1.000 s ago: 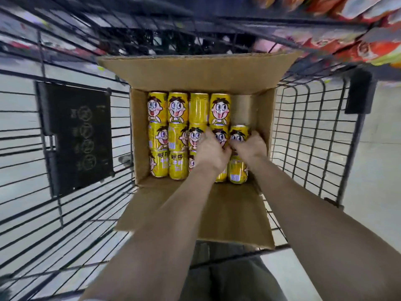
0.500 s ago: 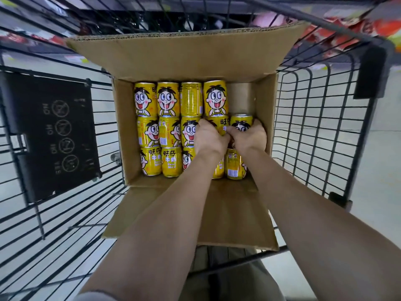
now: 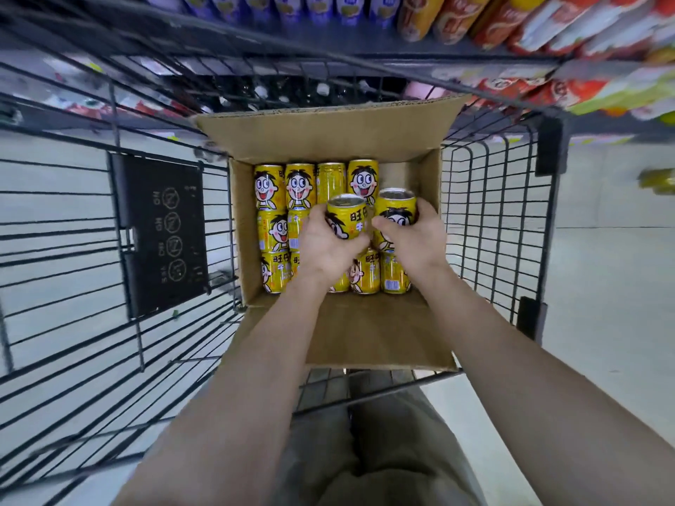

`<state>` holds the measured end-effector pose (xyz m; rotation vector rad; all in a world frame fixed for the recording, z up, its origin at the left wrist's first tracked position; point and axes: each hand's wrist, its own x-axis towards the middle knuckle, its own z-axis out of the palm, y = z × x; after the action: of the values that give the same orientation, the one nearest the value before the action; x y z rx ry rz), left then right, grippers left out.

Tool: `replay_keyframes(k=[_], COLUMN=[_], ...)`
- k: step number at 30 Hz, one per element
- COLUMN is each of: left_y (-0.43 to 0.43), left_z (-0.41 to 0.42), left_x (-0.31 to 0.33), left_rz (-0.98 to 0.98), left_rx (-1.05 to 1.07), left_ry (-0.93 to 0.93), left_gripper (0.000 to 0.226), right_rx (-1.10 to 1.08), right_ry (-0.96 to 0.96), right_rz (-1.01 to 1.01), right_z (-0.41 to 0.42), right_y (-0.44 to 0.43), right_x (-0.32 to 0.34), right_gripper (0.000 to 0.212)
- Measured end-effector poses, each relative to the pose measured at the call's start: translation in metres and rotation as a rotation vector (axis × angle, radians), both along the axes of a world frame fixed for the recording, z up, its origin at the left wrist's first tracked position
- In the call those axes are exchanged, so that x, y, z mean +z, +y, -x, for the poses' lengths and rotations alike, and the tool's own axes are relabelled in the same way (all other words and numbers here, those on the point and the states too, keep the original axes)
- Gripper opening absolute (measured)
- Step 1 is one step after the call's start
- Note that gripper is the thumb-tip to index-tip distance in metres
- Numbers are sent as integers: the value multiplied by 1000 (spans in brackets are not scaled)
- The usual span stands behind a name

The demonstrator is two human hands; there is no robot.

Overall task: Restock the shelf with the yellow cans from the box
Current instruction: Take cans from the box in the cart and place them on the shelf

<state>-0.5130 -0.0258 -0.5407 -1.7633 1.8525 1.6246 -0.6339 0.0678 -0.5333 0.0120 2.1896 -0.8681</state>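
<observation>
Above the box (image 3: 328, 136), left hand (image 3: 325, 248) and right hand (image 3: 418, 242) grip 旺仔 cans (image 3: 396, 208).

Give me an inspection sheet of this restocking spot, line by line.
Surface: black wire cart carries an open brown cardboard box.
Job's things: yellow cartoon-face cans lie in rows in the box; two more are held above them.
Clutter: black plastic panel on the cart's wall.
Hands: left hand grips the left raised can; right hand grips the right raised can.
Cables: nothing seen.
Surroundings: shelf of colourful packets ahead; pale floor.
</observation>
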Motion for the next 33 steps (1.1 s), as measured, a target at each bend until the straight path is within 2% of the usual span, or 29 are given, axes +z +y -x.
replay_keyframes(k=[3, 7, 13, 19, 20, 27, 33], left_y=[-16, -33, -39, -30, -27, 21, 100], left_z=[-3, -7, -10, -10, -7, 36, 90], left_x=[38, 90, 158, 221, 232, 307, 361], left_rz=[8, 37, 135, 213, 231, 340, 433], left_rx=[-33, -66, -83, -121, -122, -209, -301], left_ry=[68, 202, 364, 473, 489, 619, 693], left_gripper=[73, 70, 69, 69, 70, 77, 75], right_rx=[-30, -42, -2, -12, -3, -76, -98], right_ry=[16, -12, 108, 243, 275, 395, 452], right_rz=[49, 138, 240, 314, 312, 445, 521], right_z=[1, 3, -3, 9, 13, 52, 98], right_y=[-5, -10, -11, 12, 18, 84, 174], right_x=[38, 92, 167, 235, 248, 328, 373], right_gripper=[43, 51, 43, 66, 68, 43, 63])
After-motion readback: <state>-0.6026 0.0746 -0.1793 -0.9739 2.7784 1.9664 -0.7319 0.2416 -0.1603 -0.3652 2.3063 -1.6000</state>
